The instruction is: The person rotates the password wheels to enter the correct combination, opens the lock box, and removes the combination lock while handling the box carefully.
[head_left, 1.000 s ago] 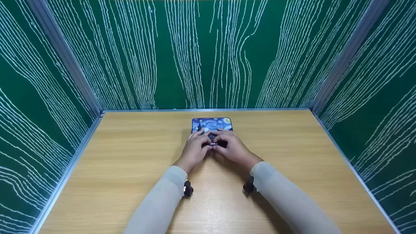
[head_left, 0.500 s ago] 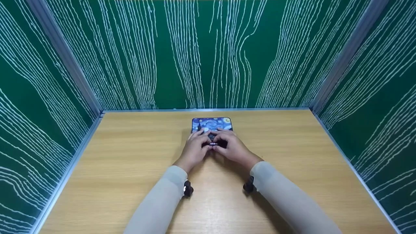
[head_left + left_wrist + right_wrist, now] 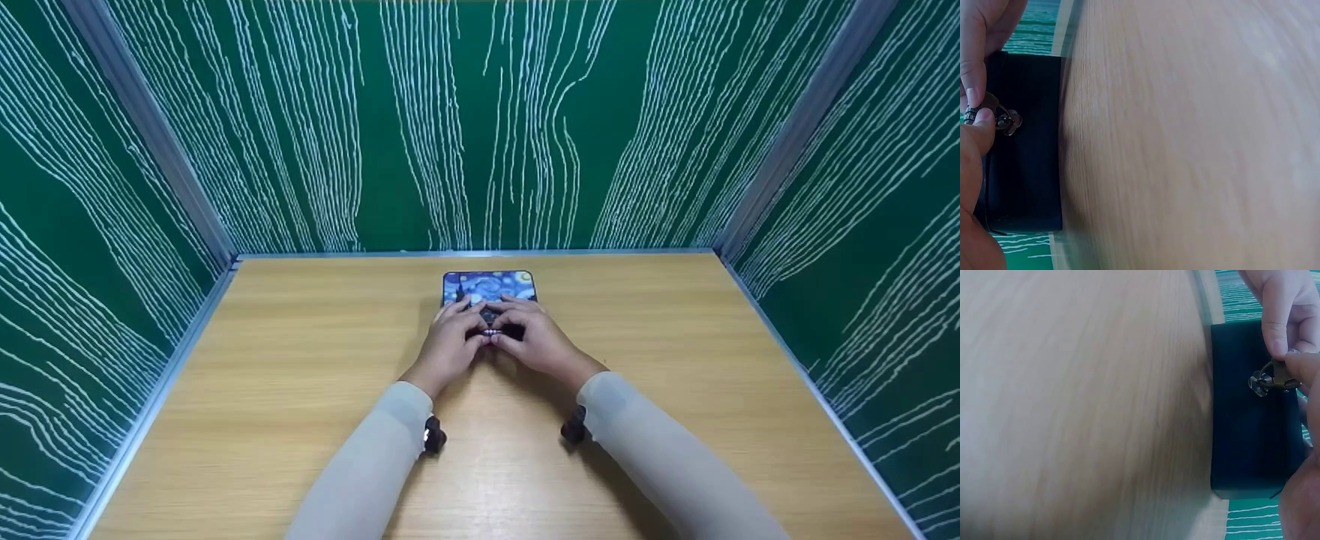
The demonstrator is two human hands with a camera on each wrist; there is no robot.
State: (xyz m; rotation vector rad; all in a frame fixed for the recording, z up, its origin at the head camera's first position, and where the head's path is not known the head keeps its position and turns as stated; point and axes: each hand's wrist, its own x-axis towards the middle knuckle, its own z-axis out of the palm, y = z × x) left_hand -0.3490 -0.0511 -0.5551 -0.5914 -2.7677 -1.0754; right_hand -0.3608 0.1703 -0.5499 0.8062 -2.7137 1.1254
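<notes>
A dark box with a blue swirling night-sky picture on its lid (image 3: 487, 286) rests on the table. On its front face, a small brass-coloured combination padlock (image 3: 989, 102) hangs by its shackle from a metal hasp (image 3: 1257, 383). My left hand (image 3: 448, 341) pinches the padlock from the left, thumb on the near side. From the right, my right hand (image 3: 546, 343) pinches the same padlock between thumb and index finger. Its row of number dials shows between the thumbs and fingertips. The other fingers of both hands lie over the lid's front part, and the digits are too small to read.
The wooden table (image 3: 315, 360) extends around the box. Green walls (image 3: 660, 135) with wavy white lines and metal corner posts enclose its back and sides. Small dark devices (image 3: 433, 436) sit at both wrists.
</notes>
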